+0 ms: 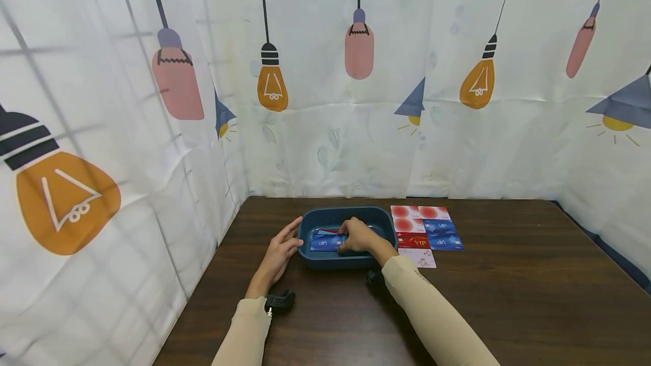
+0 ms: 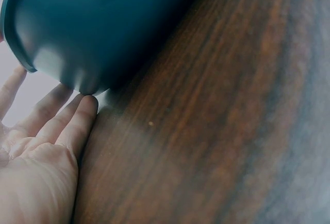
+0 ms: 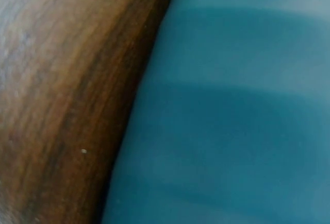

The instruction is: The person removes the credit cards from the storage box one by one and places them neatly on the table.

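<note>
A blue plastic bin stands on the table with a few cards inside. Its outer wall fills the top of the left wrist view. My left hand touches the bin's left side, its fingers nearly straight against the wall. Reaching over the near rim, my right hand pinches the right end of a blue VIP card inside. Red and light-blue edges of other cards show behind that card. In the right wrist view only the bin wall and tabletop appear; the hand is out of sight there.
Right of the bin, several cards lie flat in two columns: pink-and-white ones, a red VIP card, blue VIP cards and a pale pink one. The dark wooden table meets a printed curtain at the back and left.
</note>
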A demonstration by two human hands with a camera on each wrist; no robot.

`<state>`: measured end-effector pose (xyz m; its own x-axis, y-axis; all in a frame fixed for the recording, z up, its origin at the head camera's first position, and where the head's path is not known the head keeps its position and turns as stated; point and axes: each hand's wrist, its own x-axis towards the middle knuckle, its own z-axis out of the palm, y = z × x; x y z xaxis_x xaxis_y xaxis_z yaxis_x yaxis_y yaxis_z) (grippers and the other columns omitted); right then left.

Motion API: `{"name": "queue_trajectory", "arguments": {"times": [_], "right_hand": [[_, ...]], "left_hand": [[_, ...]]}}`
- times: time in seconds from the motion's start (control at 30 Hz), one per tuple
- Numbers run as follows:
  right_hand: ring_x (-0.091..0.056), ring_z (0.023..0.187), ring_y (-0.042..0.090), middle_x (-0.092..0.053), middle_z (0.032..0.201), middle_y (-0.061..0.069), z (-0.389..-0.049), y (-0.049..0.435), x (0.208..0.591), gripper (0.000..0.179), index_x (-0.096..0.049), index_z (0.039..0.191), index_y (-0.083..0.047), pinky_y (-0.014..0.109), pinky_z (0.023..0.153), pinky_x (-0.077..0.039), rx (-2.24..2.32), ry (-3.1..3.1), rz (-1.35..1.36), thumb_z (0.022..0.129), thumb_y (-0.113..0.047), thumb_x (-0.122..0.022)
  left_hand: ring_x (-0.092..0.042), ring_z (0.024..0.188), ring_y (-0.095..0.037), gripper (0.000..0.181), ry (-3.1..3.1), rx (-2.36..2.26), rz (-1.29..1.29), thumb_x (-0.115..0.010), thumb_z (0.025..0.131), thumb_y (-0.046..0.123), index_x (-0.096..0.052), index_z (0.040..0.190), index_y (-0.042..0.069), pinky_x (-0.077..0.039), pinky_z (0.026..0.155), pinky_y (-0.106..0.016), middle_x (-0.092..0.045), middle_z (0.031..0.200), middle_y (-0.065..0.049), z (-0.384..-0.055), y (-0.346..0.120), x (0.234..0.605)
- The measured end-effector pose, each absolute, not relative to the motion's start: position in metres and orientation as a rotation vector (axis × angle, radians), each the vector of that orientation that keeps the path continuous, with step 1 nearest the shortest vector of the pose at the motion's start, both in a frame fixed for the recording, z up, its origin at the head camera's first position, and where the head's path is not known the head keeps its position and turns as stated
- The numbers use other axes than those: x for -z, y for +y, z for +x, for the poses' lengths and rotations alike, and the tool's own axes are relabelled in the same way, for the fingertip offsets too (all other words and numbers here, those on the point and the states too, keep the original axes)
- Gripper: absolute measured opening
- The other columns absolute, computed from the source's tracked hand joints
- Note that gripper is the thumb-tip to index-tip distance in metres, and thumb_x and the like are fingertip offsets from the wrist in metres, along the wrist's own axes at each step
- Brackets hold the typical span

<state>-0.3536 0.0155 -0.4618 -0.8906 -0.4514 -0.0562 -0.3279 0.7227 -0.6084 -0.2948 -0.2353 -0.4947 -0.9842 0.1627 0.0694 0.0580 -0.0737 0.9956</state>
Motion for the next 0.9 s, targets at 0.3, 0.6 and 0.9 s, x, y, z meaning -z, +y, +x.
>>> {"name": "queue_trajectory", "arguments": {"times": [0.3, 0.6, 0.9], "right_hand": [[-0.057, 0.098, 0.022, -0.062, 0.110, 0.011, -0.3528, 0.0154, 0.4607, 0.043, -0.068, 0.111, 0.000, 0.044, 0.099, -0.053, 0.919, 2.736, -0.611, 0.079, -0.022, -0.088], [-0.060, 0.091, 0.020, -0.068, 0.106, 0.011, -0.3505, 0.0160, 0.4573, 0.044, -0.067, 0.111, 0.000, 0.041, 0.091, -0.056, 0.923, 2.775, -0.636, 0.078, -0.023, -0.087], [-0.058, 0.085, 0.017, -0.064, 0.094, 0.005, -0.3510, 0.0151, 0.4598, 0.045, -0.065, 0.112, -0.002, 0.039, 0.085, -0.056, 0.969, 2.777, -0.603, 0.078, -0.020, -0.087]], "left_hand": [[-0.034, 0.151, -0.031, 0.063, 2.080, -2.244, 0.267, -0.057, 0.098, 0.006, -0.042, 0.157, 0.022, -0.045, 0.105, -0.028, -0.037, 0.164, -0.009, -0.2944, -0.2355, 0.4948], [-0.020, 0.158, -0.032, 0.063, 2.074, -2.243, 0.268, -0.057, 0.099, 0.007, -0.042, 0.157, 0.025, -0.023, 0.124, -0.058, -0.031, 0.167, -0.006, -0.2960, -0.2371, 0.4981], [-0.018, 0.158, -0.032, 0.062, 2.083, -2.231, 0.262, -0.055, 0.100, 0.006, -0.041, 0.158, 0.025, -0.021, 0.124, -0.059, -0.029, 0.168, -0.006, -0.2957, -0.2373, 0.4985]]}}
